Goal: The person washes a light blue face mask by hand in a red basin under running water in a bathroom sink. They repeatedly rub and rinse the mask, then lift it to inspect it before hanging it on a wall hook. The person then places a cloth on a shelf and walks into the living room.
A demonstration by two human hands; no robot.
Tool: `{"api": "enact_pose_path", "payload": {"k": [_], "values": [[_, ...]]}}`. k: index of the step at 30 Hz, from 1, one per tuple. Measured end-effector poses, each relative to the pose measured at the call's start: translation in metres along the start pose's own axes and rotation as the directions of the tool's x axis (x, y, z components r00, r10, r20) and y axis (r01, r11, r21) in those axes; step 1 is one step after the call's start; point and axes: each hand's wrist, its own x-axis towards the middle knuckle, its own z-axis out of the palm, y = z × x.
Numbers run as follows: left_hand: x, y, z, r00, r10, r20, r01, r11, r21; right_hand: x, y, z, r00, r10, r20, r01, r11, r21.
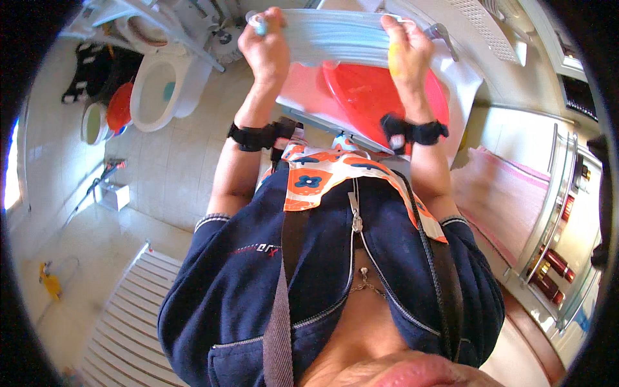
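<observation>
A light blue cloth point(336, 36) is stretched wide between my two hands, above a red basin point(360, 92). At its left end my left hand point(266, 46) grips it in a closed fist, with a bunched bit sticking out past the fingers. My right hand point(408, 51) is closed on the other end, and a yellow patch shows near its thumb. The basin stands on a white sink counter point(464, 72), its near part visible below the cloth. Both my wrists wear black straps. An apron point(309, 181) with orange and blue print covers my waist.
A white toilet point(154, 92) with its lid up stands at the left, beside a small bin point(92, 123) and a red item. A pink-striped towel point(508, 203) hangs at the right by glass shelves with bottles. A slatted white panel point(130, 319) lies lower left.
</observation>
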Motion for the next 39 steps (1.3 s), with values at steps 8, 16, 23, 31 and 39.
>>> {"api": "enact_pose_path", "payload": {"k": [8, 16, 23, 31, 39], "values": [[-0.057, -0.028, -0.094, 0.949, 0.013, -0.314, -0.039, 0.996, -0.078, -0.065, -0.001, 0.035, 0.985, 0.052, 0.162, -0.073, 0.989, 0.131], [-0.171, -0.012, -0.198, 0.898, -0.273, -0.345, 0.207, 0.954, -0.215, -0.142, -0.012, 0.066, 0.721, 0.304, 0.623, -0.672, 0.530, 0.518], [-0.205, -0.002, -0.234, 0.837, -0.394, -0.381, 0.350, 0.919, -0.180, -0.156, -0.022, 0.094, 0.817, -0.147, 0.558, 0.076, 0.986, 0.148], [-0.231, 0.035, -0.248, 0.850, -0.354, -0.390, 0.171, 0.886, -0.431, -0.153, -0.051, 0.115, 0.718, -0.247, 0.651, 0.140, 0.967, 0.212], [-0.228, 0.000, -0.269, 0.905, -0.319, -0.283, 0.250, 0.934, -0.255, -0.127, -0.046, 0.131, 0.478, -0.070, 0.875, -0.450, 0.837, 0.313]]}}
